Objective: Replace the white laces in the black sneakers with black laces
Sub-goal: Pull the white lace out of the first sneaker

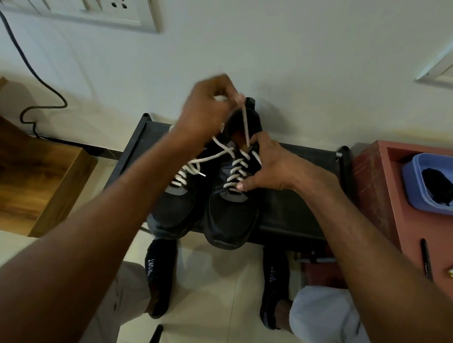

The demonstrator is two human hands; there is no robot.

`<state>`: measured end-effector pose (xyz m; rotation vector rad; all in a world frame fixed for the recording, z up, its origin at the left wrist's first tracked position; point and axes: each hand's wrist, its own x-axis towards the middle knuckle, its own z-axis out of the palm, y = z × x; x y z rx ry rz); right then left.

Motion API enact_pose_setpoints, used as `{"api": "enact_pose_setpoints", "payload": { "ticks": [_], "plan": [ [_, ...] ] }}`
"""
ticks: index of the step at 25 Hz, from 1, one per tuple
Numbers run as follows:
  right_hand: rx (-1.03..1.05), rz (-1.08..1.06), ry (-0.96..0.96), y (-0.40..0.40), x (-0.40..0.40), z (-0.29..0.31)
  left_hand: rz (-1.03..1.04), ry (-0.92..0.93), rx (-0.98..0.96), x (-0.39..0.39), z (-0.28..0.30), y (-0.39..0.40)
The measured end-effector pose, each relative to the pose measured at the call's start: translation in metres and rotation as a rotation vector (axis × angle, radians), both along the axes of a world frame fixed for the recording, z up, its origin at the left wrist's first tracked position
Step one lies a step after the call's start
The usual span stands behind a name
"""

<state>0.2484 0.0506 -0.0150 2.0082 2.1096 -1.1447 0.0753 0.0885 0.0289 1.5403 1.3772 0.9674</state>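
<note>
The two black sneakers (pixel 205 194) stand side by side on a low black rack (pixel 298 203), toes toward the person at 6 o'clock, heels toward the wall at 12. The left hand (pixel 205 108) is raised above the heel of the right sneaker (pixel 234 198), its fingers (pixel 232 96) pinched together on one end of the white lace (pixel 246 127), which runs taut from the top eyelets up toward 12 o'clock, along the shoe's long axis. The right hand (pixel 268 166) rests on that shoe at about 3 o'clock, thumb on the lower crossings and fingers curled at the tongue, steadying it. The left sneaker (pixel 175 200) still carries its lace. The black laces (pixel 440 186) lie in a blue tray (pixel 416 195) well apart at 3 o'clock, nearer the right hand
</note>
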Motion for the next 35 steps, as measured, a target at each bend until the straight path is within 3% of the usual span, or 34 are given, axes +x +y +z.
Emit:
{"api": "enact_pose_setpoints", "payload": {
  "ticks": [1,2,3,6,8,10,13,17,18,23,26,29,31,35],
  "plan": [
    [-0.001,-0.001,0.009,0.0,0.001,0.0,0.021,-0.319,-0.047,-0.006,0.007,0.004],
    [-0.002,-0.001,0.015,0.0,0.001,0.0,0.012,-0.474,-0.09,-0.011,0.011,0.005],
    [-0.004,-0.003,0.017,0.0,0.001,0.0,0.013,-0.428,-0.107,-0.012,0.012,0.005],
    [-0.006,-0.003,0.009,0.001,-0.001,-0.001,-0.129,0.426,0.008,-0.007,-0.01,0.001],
    [-0.004,-0.003,0.006,0.002,-0.001,-0.001,-0.315,0.725,0.048,-0.002,-0.024,-0.005],
    [-0.003,-0.006,0.0,0.001,-0.001,-0.002,-0.328,0.742,0.079,0.001,-0.032,-0.007],
    [-0.024,-0.013,0.005,0.0,-0.002,0.0,-0.205,0.581,0.034,0.005,-0.024,-0.007],
    [-0.066,-0.023,0.011,-0.002,0.003,0.003,0.306,-0.005,-0.081,-0.033,0.015,0.012],
    [-0.061,-0.016,0.02,-0.001,0.004,0.003,0.348,-0.005,-0.069,-0.047,0.022,0.013],
    [0.064,0.033,-0.072,0.002,-0.01,0.01,0.128,0.723,-0.175,-0.05,0.02,-0.012],
    [0.263,-0.009,-0.098,0.006,-0.021,0.014,0.021,0.857,-0.197,-0.042,0.021,-0.011],
    [0.295,-0.012,-0.069,0.008,-0.026,0.013,-0.025,1.078,-0.172,-0.049,0.008,-0.01],
    [0.266,-0.103,0.016,0.007,-0.027,0.015,-0.056,1.149,-0.096,-0.05,0.001,-0.013],
    [0.294,-0.244,0.095,0.005,-0.028,0.016,-0.351,0.971,0.111,-0.037,-0.007,-0.008]
  ]
}}
